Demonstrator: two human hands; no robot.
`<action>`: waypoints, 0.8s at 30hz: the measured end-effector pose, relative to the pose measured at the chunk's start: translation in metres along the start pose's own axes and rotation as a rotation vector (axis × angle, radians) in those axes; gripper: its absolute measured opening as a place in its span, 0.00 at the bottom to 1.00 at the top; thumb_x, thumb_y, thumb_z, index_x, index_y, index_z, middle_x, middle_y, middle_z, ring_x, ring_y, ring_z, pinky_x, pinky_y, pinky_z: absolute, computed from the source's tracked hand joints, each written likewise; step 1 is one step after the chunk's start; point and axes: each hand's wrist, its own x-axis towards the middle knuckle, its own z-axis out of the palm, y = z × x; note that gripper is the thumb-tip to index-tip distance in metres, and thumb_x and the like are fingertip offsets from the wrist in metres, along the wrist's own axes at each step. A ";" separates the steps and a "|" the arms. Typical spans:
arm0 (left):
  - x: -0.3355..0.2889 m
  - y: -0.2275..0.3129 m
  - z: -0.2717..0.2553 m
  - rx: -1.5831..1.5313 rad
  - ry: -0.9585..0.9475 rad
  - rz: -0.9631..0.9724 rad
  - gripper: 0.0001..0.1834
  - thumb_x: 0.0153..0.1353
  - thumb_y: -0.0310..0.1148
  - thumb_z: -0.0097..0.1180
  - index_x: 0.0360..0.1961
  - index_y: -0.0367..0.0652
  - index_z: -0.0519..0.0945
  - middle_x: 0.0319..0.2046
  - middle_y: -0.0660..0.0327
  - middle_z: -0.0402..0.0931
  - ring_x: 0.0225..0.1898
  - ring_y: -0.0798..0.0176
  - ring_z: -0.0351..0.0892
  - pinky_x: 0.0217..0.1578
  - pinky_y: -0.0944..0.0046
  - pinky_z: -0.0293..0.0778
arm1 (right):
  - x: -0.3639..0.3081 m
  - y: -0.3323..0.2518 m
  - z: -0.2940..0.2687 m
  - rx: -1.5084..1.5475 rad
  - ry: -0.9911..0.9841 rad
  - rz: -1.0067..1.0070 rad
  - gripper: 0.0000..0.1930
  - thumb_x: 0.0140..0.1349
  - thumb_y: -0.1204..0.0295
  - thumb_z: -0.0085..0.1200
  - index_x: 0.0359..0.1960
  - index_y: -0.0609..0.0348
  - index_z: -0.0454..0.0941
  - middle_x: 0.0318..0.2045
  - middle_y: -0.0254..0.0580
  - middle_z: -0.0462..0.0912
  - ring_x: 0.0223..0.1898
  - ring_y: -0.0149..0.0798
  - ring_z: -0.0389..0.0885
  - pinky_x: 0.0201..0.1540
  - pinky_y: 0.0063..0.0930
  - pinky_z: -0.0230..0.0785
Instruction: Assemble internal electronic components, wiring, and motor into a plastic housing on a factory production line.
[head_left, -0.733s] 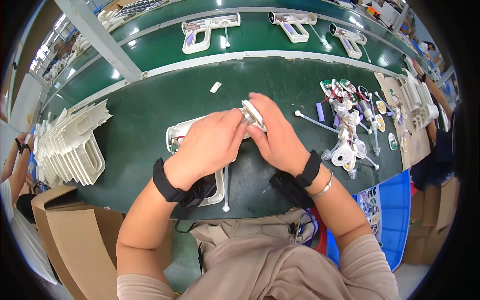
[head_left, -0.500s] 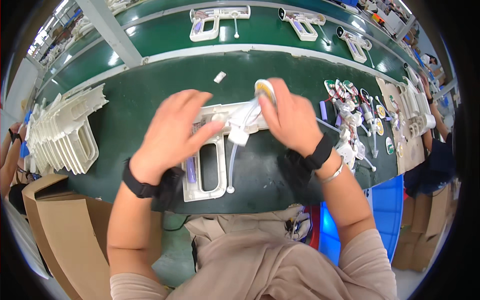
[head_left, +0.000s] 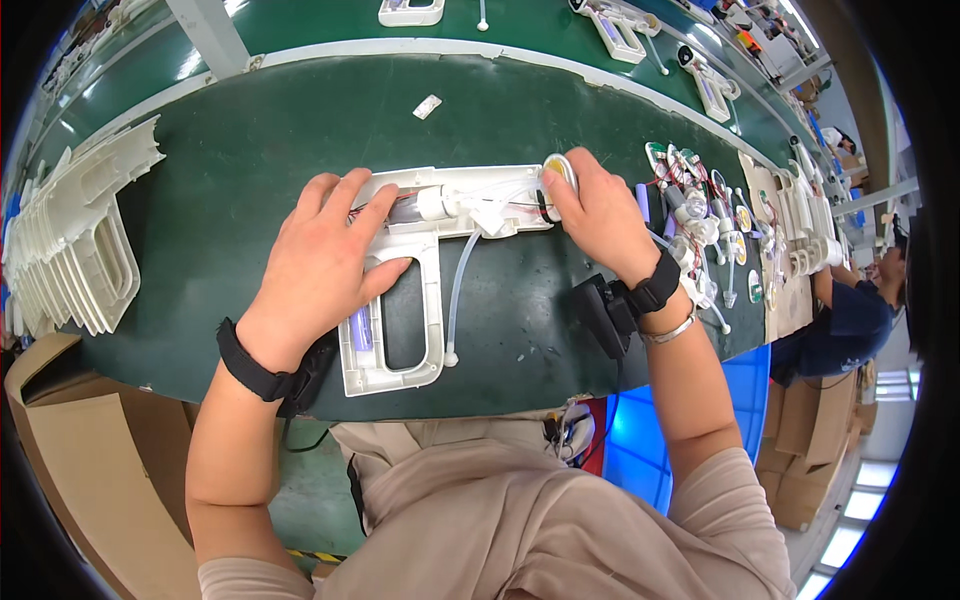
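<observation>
Hands: two, well apart from each other; the left hand [head_left: 322,262] lies over one end of the housing, fingers and thumb spread, and whether it grips cannot be told; the right hand [head_left: 605,215] pinches a disc between thumb and fingers.
Wristbands: two, black, one per wrist; one bracelet [head_left: 672,330] beside the band below the right hand.
Disc: one round disc [head_left: 561,172], white-rimmed with a yellowish face, at the housing's far-right end.
Housing: one white half-shell with a looped handle [head_left: 432,300], flat on the table [head_left: 250,130], its barrel running between the hands.
Inside the housing: one purple cylinder [head_left: 361,328] in the handle, just below the left hand; one white collar [head_left: 434,203] between the hands, with thin wires about it.
Tube: one translucent tube [head_left: 460,290] with a knobbed end, hanging toward the body between the hands.
Small white piece: one [head_left: 428,106], beyond the hands.
Parts pile: one [head_left: 690,215], right of the right hand, its parts too tangled to count.
Shell stack: one [head_left: 70,240], well left of the left hand, shells overlapping too closely to count.
Filled shells: three [head_left: 411,12] [head_left: 625,40] [head_left: 710,85], farther off beyond both hands.
</observation>
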 end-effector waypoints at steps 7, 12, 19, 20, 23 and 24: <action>0.001 0.000 0.001 0.047 -0.010 0.004 0.31 0.47 0.38 0.67 0.55 0.45 0.74 0.57 0.52 0.66 0.55 0.44 0.66 0.53 0.53 0.71 | -0.015 0.006 0.012 0.172 0.046 0.128 0.17 0.66 0.59 0.48 0.36 0.64 0.69 0.24 0.62 0.79 0.30 0.65 0.79 0.32 0.49 0.69; 0.000 0.001 0.001 0.023 -0.022 -0.017 0.32 0.46 0.37 0.67 0.55 0.45 0.74 0.57 0.52 0.66 0.55 0.44 0.66 0.52 0.53 0.71 | -0.007 0.009 0.013 0.296 -0.023 0.080 0.17 0.66 0.59 0.49 0.35 0.64 0.69 0.23 0.61 0.79 0.29 0.64 0.79 0.31 0.48 0.69; 0.001 0.002 0.000 0.005 -0.021 -0.005 0.32 0.45 0.35 0.68 0.54 0.42 0.74 0.57 0.51 0.66 0.55 0.44 0.65 0.53 0.52 0.70 | -0.011 -0.001 0.023 0.097 -0.014 0.104 0.17 0.67 0.60 0.46 0.37 0.65 0.64 0.22 0.63 0.78 0.26 0.65 0.78 0.29 0.53 0.69; 0.002 0.002 -0.001 0.005 -0.024 -0.001 0.32 0.45 0.35 0.68 0.54 0.42 0.74 0.57 0.51 0.66 0.55 0.44 0.65 0.53 0.52 0.70 | -0.012 -0.001 0.023 0.024 -0.036 0.099 0.17 0.67 0.60 0.45 0.38 0.66 0.63 0.22 0.64 0.78 0.26 0.65 0.77 0.29 0.54 0.69; -0.001 0.003 -0.006 0.000 -0.052 0.006 0.32 0.45 0.36 0.68 0.54 0.41 0.74 0.57 0.51 0.66 0.55 0.44 0.65 0.53 0.52 0.70 | -0.002 0.006 0.017 0.022 -0.154 0.034 0.19 0.67 0.59 0.43 0.38 0.67 0.62 0.22 0.65 0.78 0.26 0.66 0.77 0.30 0.55 0.69; -0.004 0.004 -0.004 0.008 -0.042 -0.007 0.32 0.45 0.37 0.68 0.54 0.42 0.74 0.57 0.51 0.66 0.55 0.44 0.65 0.53 0.52 0.70 | -0.001 0.006 0.014 0.032 -0.218 0.004 0.19 0.68 0.59 0.43 0.38 0.68 0.62 0.22 0.66 0.78 0.27 0.65 0.78 0.31 0.54 0.69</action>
